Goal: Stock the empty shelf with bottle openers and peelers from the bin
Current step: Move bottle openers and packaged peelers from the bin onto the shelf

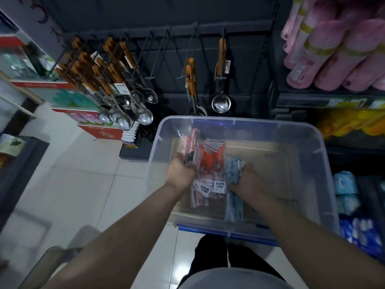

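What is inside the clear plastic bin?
Inside: pink packets, red packets and blue packets on cardboard. The left hand grips pink ones, the right hand blue ones, hiding what lies beneath.

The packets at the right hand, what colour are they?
Light blue. The packets in the right hand show best in the head view.

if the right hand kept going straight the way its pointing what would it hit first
The right hand grips the blue packets, so those come first. Pushed further along that line, it would likely meet the red packets beside them, before the far wall of the bin. Depth is hard to judge.
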Available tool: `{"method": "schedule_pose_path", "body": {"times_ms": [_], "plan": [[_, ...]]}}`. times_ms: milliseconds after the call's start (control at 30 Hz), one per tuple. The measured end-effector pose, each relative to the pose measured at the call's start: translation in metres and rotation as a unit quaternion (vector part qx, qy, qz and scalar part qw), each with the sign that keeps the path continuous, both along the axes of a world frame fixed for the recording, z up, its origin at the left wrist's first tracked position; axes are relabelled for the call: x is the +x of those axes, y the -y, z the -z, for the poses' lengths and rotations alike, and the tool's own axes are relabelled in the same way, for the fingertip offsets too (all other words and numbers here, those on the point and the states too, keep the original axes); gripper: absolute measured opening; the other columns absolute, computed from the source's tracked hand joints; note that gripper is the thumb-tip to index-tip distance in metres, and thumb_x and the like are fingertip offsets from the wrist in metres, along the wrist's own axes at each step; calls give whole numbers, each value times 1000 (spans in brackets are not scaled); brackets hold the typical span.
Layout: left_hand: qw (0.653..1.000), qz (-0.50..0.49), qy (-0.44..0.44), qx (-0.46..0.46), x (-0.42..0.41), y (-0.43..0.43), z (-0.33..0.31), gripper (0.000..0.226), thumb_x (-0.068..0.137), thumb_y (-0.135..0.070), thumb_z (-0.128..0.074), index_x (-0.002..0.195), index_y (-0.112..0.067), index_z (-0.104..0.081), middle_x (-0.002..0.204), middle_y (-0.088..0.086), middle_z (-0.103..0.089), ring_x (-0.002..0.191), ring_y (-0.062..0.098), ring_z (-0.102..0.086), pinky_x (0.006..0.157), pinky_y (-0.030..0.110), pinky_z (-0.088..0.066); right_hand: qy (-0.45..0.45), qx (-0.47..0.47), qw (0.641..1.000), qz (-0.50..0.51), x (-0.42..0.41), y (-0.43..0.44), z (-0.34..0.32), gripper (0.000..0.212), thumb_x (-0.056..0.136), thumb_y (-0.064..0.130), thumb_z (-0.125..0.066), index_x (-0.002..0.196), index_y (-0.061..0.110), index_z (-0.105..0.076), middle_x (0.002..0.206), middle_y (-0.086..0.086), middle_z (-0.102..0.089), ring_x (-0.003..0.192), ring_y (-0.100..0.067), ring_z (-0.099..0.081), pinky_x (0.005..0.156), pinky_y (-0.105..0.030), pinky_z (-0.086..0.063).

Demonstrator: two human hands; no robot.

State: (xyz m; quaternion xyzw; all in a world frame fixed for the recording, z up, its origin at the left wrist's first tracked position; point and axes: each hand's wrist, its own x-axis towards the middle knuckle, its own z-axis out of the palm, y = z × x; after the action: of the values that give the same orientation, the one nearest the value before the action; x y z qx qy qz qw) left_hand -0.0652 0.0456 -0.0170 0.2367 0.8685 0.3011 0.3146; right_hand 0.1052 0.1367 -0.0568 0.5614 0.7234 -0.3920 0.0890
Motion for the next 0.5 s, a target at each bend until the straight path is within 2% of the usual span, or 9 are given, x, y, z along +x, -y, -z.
{"method": "schedule_pose_path", "body": {"times_ms": [100,133,200,267,367,500], "plan": [[998,-11,30,47,-2,-1,-7,16,89,-16,-61,103,-15,-54,89,2,-62,74,15,-57,59,23,-41,-10,-40,999,9,1,-3,19,54,63,37,-72,105,8,-57,92,-6,-66,82,-23,-66,72,-37,-57],[997,-22,42,67,-1,-1,-9,15,89,-19,-62,102,-16,-55,91,3,-64,76,15,-58,62,24,-45,-13,-47,999,0,4,-5,29,51,61,40,-67,102,12,-63,92,-5,-69,82,-22,-67,74,-37,-58],[993,-39,63,93,0,-2,-12,16,90,-24,-63,104,-18,-56,96,4,-68,86,21,-63,77,35,-54,-19,-45,999,-3,5,-5,28,47,62,41,-60,102,15,-66,97,-5,-70,87,-24,-68,78,-38,-57],[992,-27,64,101,1,-4,-14,12,90,-25,-61,100,-25,-55,94,3,-68,89,23,-65,84,44,-55,-24,-29,999,27,6,-5,16,39,73,34,-57,105,12,-62,103,-11,-68,91,-29,-65,80,-38,-54],[994,34,42,98,3,-13,-22,16,89,-18,-59,87,-29,-49,83,-1,-63,82,22,-63,75,39,-56,-38,19,996,79,10,-11,-1,28,91,22,-53,111,2,-50,104,-20,-62,96,-38,-62,78,-39,-49],[982,70,145,95,15,-34,-39,14,91,-7,-59,102,-14,-60,79,0,-66,72,15,-66,58,29,-56,-116,67,984,117,15,-16,-34,24,94,20,-54,111,4,-53,91,-16,-62,87,-35,-63,64,-31,-39]]}}
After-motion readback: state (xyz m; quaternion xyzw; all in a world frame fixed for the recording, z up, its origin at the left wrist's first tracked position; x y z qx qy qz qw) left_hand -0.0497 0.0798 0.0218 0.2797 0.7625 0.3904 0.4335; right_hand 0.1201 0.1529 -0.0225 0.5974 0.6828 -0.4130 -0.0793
